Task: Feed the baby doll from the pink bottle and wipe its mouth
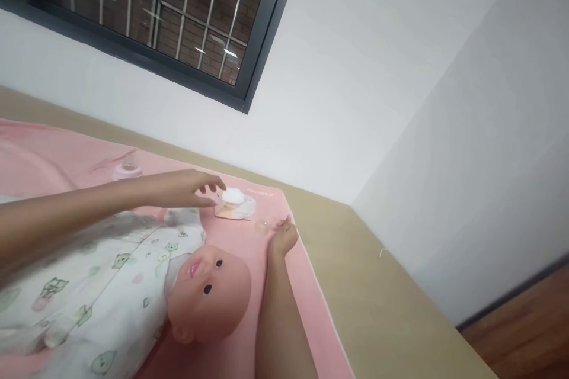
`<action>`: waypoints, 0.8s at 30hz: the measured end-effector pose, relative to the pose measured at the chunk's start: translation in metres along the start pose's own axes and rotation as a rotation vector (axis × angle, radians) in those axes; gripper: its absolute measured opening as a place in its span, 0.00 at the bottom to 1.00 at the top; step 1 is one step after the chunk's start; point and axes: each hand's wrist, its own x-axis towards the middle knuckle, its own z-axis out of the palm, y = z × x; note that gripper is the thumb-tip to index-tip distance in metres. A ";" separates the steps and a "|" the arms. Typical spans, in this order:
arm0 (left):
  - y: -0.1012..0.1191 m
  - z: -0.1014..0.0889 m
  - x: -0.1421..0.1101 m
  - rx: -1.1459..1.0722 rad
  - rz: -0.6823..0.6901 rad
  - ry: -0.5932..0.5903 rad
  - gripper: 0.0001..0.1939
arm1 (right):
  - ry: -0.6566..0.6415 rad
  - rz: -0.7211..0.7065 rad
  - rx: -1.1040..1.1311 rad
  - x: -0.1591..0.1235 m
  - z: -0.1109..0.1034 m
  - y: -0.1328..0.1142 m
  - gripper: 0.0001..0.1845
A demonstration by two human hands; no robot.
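Note:
My left hand (202,186) reaches in from the left with thumb and fingers apart, holding nothing. Its fingertips are at the edge of a small soft pack (246,208) with a white piece (233,195) on top, perhaps a tissue. My right hand (284,238) rests low on the pink mat, fingers curled. At its fingertips is a small clear, rounded piece like a plastic cap (262,226); the grip on it is faint. Between my arms a baby doll (213,293) lies face up in a white printed outfit. Behind my left forearm stands a baby bottle (127,170) with a clear teat, partly hidden.
The pink mat (311,284) covers part of a wood-coloured tabletop (368,284), whose edge runs along the white walls. A dark-framed window (246,71) with bars is above. Brown wood (524,331) shows at the lower right.

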 end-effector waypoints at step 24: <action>0.055 0.086 0.062 -0.400 0.102 -0.961 0.38 | -0.200 -0.380 -0.291 -0.005 -0.003 -0.023 0.33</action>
